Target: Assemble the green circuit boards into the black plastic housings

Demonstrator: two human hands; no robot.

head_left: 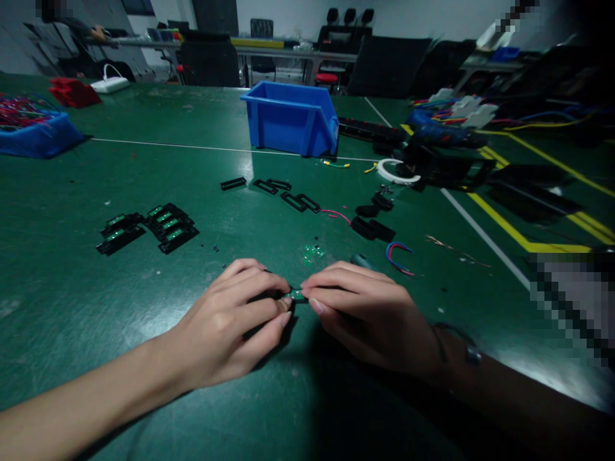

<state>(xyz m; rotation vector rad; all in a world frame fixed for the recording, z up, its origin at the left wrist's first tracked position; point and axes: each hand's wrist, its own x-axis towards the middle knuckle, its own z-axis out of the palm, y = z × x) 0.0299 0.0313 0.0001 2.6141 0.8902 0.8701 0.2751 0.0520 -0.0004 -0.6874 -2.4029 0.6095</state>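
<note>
My left hand (235, 320) and my right hand (365, 310) meet low on the green table (144, 294), fingers curled. Between their fingertips sits a small black housing with a green circuit board (295, 294), pinched from both sides. To the left lies a cluster of finished black pieces with green boards (148, 229). Empty black frames (283, 192) lie farther back. A few loose green boards (313, 253) rest just beyond my fingers. Black parts (372, 221) and a red-and-blue wire loop (398, 256) lie to the right.
A blue bin (291, 118) stands mid-table. Another blue bin with wires (33, 128) sits far left, beside a red object (72, 93). A white tape ring (396, 171), tools and cables crowd the right. Chairs and benches stand behind. A person sits at the far left back.
</note>
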